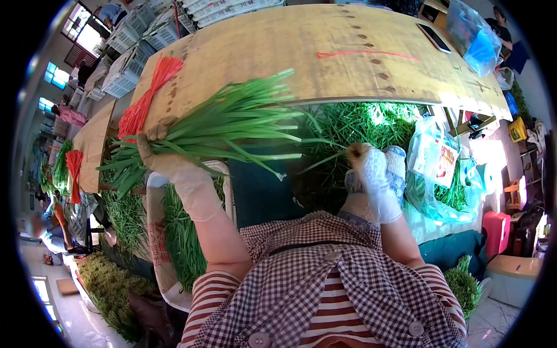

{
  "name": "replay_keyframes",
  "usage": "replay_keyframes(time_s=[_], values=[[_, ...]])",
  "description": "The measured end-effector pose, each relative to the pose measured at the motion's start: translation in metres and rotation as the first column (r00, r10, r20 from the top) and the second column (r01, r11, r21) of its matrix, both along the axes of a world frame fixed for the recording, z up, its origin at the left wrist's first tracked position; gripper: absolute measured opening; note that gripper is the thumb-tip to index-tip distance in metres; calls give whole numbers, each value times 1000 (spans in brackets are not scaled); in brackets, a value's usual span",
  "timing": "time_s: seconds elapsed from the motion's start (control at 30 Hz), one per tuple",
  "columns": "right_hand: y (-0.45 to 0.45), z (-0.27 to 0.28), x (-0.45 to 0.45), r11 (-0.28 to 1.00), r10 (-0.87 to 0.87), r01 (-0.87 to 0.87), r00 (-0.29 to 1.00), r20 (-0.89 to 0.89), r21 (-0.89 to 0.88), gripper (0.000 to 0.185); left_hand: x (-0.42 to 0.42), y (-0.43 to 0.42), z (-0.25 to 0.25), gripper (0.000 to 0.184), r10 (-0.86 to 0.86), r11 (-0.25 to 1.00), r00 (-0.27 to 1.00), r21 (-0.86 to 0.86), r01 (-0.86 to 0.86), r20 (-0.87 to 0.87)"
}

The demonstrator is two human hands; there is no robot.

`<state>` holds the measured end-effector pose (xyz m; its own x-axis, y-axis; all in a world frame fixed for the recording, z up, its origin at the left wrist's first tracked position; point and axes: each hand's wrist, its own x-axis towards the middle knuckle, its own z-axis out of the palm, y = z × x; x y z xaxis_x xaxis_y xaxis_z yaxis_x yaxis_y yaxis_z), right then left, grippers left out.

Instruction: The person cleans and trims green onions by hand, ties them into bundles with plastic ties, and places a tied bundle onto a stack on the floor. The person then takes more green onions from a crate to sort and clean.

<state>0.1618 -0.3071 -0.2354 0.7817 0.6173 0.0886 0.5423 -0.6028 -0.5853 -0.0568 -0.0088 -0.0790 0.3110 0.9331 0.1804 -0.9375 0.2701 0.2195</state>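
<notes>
My left hand point(165, 152), in a soiled light glove, is closed around a thick bunch of green chives point(232, 119). The bunch lies sideways above the table's near edge, its pale cut ends pointing right. My right hand point(371, 171), gloved and slightly blurred, is closed near my lap with dirty fingertips. Thin chive leaves point(324, 162) run to those fingertips and appear pinched there. Below the table edge, between and beyond my hands, lies a heap of loose chives point(365, 124). Red ties point(152, 95) rest in a bundle on the table just beyond my left hand.
The wooden table point(261, 46) carries a single red tie point(368, 55) and a phone point(434, 37). A white crate point(228, 194) of greens stands at my left. A plastic bag point(426, 174) hangs at my right. Stacked crates point(125, 72) and other people are farther back.
</notes>
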Motion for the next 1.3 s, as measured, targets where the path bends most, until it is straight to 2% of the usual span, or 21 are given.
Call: replay_keyframes(time_s=[0.07, 0.13, 0.2, 0.27, 0.3, 0.37, 0.47, 0.53, 0.57, 0.67, 0.77, 0.83, 0.87, 0.9, 0.97, 1.0, 1.03, 1.1, 1.17, 1.2, 1.3], values=[[-16, 6, 8, 962, 18, -16, 1000, 6, -274, 39, -2, 0, 1, 28, 7, 1000, 1000, 8, -7, 26], [7, 14, -12, 930, 351, -233, 793, -497, 285, 60, 2, -3, 0, 28, 40, 999, 999, 35, -40, 10], [26, 61, -48, 789, 613, -165, 263, -745, 591, 74, 12, -12, -3, 27, 38, 999, 999, -11, -38, -33], [46, 70, -76, 548, 837, -33, -3, -548, 836, 76, 18, -14, -5, 26, 24, 999, 999, -35, -25, -36], [51, 76, -83, 570, 819, 88, -141, -557, 817, 67, 18, -14, -9, 25, 12, 999, 1000, -38, -13, -23], [61, 88, -90, 647, 763, 237, -189, -619, 725, 55, 16, -10, -16, 25, 0, 1000, 1000, -5, 0, 3], [67, 84, -89, 765, 639, 160, -69, -766, 623, 45, 16, -8, -18, 24, -31, 998, 998, 61, 28, 58], [65, 69, -88, 786, 608, -59, 252, -753, 616, 52, 18, -13, -17, 23, -77, 996, 991, 64, 70, 105], [64, 62, -86, 796, 593, -164, 402, -698, 582, 56, 18, -16, -16, 22, -108, 993, 986, 70, 100, 129], [62, 72, -81, 604, 794, -629, 529, -300, 489, 78, 20, -27, -8, 20, -177, 981, 972, 113, 160, 155], [79, 81, -92, 506, 840, -662, 523, -143, 552, 74, 32, -41, -7, 18, -157, 975, 982, 172, 138, 101], [97, 89, -118, 595, 780, -393, 494, -385, 701, 57, 43, -43, -14, 17, -110, 978, 993, 182, 99, 49], [97, 90, -122, 645, 763, -448, 408, -501, 619, 32, 46, -41, -15, 17, -122, 987, 992, 114, 117, 35], [93, 93, -122, 620, 780, -539, 500, -375, 570, 25, 43, -39, -15, 17, -180, 983, 981, 61, 175, 69], [62, 121, -112, 681, 722, -458, 284, -631, 572, 21, 32, -33, -6, 17, -287, 955, 947, -39, 295, 145], [52, 100, -103, 758, 653, -266, 302, -695, 596, 19, 25, -17, -14, 17, -51, 998, 997, -36, 49, -64], [44, 69, -91, 803, 582, -64, 299, -756, 593, 18, 13, -1, -19, 18, -68, 997, 997, -27, 67, -29], [27, 33, -35, 950, 313, -303, 913, -260, 80, 29, -7, 7, -21, 20, -33, 999, 999, -11, 33, -43], [16, 46, -19, 909, 255, -188, 957, -139, 373, 37, -12, 6, -21, 23, -120, 993, 992, 23, 119, 45], [16, 62, -19, 805, 383, 19, 746, -544, 592, 45, -13, 10, -28, 24, -253, 967, 951, 63, 246, 177], [27, 121, -40, 683, 602, 25, 547, -582, 730, 44, -3, -6, -21, 30, -381, 924, 893, 144, 356, 240]])
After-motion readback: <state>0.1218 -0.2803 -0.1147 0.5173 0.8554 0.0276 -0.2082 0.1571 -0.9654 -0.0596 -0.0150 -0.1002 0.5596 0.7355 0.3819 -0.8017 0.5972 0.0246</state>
